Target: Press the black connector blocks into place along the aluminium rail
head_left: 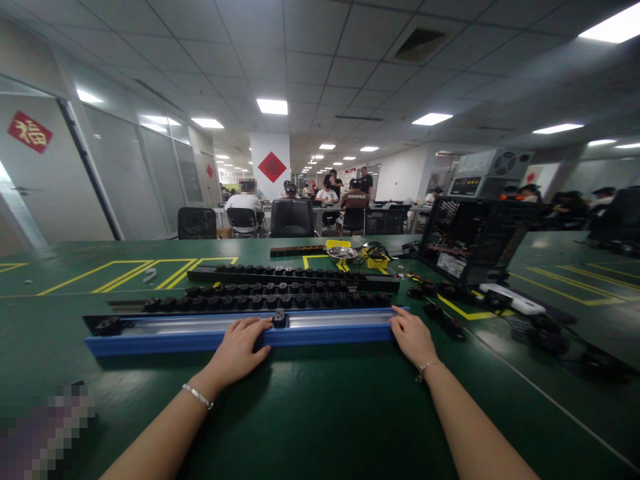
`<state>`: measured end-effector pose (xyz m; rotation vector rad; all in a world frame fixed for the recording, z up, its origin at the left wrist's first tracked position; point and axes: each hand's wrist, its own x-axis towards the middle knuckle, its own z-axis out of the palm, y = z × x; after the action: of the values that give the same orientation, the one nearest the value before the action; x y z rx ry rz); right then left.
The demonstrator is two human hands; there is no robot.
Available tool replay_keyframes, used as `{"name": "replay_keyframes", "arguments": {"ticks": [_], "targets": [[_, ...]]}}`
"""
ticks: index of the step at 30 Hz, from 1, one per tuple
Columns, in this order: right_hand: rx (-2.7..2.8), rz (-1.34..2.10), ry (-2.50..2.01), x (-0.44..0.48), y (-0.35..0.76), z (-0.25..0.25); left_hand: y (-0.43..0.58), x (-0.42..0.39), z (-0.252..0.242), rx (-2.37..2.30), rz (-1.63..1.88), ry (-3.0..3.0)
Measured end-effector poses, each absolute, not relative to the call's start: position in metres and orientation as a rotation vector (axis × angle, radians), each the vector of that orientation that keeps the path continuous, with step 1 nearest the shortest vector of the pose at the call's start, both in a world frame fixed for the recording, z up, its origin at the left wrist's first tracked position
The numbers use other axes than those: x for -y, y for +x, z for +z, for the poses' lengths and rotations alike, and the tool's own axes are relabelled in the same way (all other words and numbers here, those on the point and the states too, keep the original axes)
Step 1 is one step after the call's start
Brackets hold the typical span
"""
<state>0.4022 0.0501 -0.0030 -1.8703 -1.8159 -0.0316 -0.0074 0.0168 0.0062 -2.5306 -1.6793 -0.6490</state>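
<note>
A long blue rail (200, 342) with a silvery channel along its top lies across the green table in front of me. A small black socket-like block (279, 319) sits in the channel near the middle. My left hand (243, 343) rests over the rail just left of this block, fingers stretched and thumb apart on the front side; its fingertips are close to the block, and contact is unclear. At the rail's right end, my right hand (412, 335) grips it, index finger on top and thumb at the front. Another black block (108, 326) sits at the left end.
Behind the rail lie black strips (295, 273) carrying rows of similar blocks. Farther back are a metal bowl (341, 253) and cables. An opened computer case (470, 240) stands at the right, with loose black parts (445, 320) before it. Several people sit beyond the table.
</note>
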Motion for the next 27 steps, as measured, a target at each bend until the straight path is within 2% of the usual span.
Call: {"name": "replay_keyframes", "arguments": {"ticks": [27], "targets": [[1.819, -0.018, -1.882, -0.048, 0.400, 0.000, 0.010, -0.016, 0.006, 1.729, -0.638, -2.520]]}}
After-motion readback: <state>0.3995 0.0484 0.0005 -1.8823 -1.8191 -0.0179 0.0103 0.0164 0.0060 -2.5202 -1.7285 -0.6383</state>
